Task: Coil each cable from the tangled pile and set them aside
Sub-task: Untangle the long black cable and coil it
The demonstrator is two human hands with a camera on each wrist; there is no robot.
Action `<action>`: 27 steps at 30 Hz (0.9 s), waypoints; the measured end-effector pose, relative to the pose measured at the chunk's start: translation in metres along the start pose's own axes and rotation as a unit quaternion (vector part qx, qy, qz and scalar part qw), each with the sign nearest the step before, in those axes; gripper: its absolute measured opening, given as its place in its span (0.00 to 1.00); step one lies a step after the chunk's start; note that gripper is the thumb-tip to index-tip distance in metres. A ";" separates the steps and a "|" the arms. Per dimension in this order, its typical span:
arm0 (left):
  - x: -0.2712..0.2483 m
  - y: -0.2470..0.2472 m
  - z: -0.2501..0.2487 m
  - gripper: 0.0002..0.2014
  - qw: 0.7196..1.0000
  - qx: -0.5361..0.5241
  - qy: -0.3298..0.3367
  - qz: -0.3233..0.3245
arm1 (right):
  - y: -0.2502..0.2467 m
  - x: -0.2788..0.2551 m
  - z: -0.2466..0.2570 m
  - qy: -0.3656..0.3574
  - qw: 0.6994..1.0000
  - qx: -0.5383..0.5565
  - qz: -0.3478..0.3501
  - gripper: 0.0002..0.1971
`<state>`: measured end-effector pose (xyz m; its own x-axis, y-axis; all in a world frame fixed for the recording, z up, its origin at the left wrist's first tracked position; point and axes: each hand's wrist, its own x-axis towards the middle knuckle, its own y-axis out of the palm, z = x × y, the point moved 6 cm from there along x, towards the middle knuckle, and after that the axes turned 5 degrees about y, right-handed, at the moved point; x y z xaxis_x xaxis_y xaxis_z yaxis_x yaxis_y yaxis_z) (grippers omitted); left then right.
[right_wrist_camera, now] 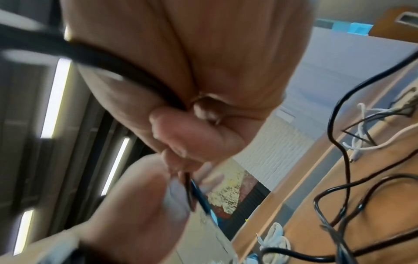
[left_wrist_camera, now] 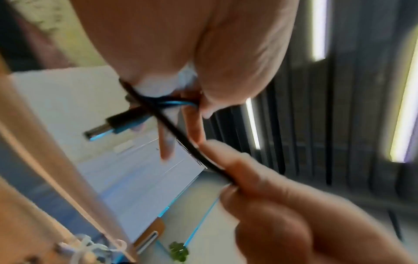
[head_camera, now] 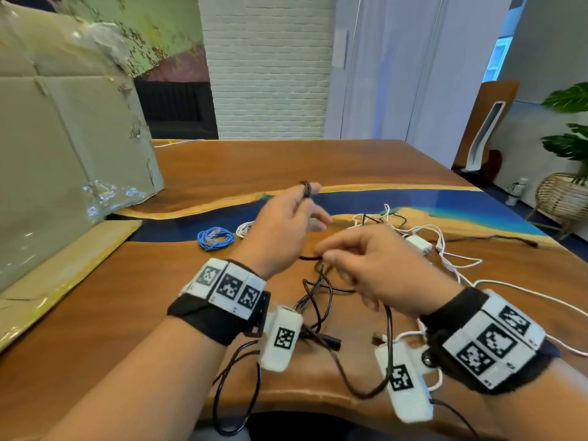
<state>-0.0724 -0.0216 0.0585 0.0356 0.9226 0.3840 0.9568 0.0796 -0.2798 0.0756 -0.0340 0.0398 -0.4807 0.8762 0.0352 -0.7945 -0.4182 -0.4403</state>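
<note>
A thin, glossy black cable [head_camera: 313, 294] with a round barrel plug [left_wrist_camera: 106, 127] at one end is held up above the wooden table [head_camera: 413, 160]. The left hand [head_camera: 280, 227] has a few tight turns of it wound round the raised index finger, with the thumb pressing the strand against that finger; the plug sticks out free beside the wraps. The right hand [head_camera: 372, 265] pinches the same cable between thumb and fingertips just beside the left hand, so a short taut stretch runs between them. Below the hands the cable falls in loose, crossing loops onto the table and over its near edge. Beyond the right hand lies a tangle of white cables [head_camera: 426, 237] with a small white rectangular adapter [head_camera: 418, 243] among them. Left of the hands a blue cable [head_camera: 215, 237] lies coiled in a flat ring on the dark blue resin strip, with a white coil [head_camera: 245, 229] just beside it. A large cardboard box [head_camera: 63, 138] with clear tape stands at the left.
</note>
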 end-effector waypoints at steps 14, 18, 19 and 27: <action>-0.024 -0.011 0.005 0.23 0.861 -0.475 -0.098 0.152 | -0.068 0.015 -0.033 0.044 0.975 0.169 -0.140 0.13; -0.009 -0.005 -0.014 0.21 0.800 -0.596 -0.052 0.044 | -0.019 0.025 -0.025 0.039 0.997 0.001 -0.062 0.13; -0.005 -0.003 -0.014 0.20 0.799 -0.599 -0.047 0.009 | -0.008 0.027 -0.021 0.033 0.998 -0.036 -0.046 0.13; 0.005 0.004 0.009 0.15 0.948 -0.291 -0.019 -0.130 | 0.036 0.021 -0.012 0.048 0.991 -0.090 0.091 0.14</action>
<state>-0.0706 -0.0138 0.0514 -0.2224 0.9141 0.3390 0.9298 0.0943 0.3557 0.0416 -0.0277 0.0136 -0.5653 0.8128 -0.1409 -0.6149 -0.5290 -0.5848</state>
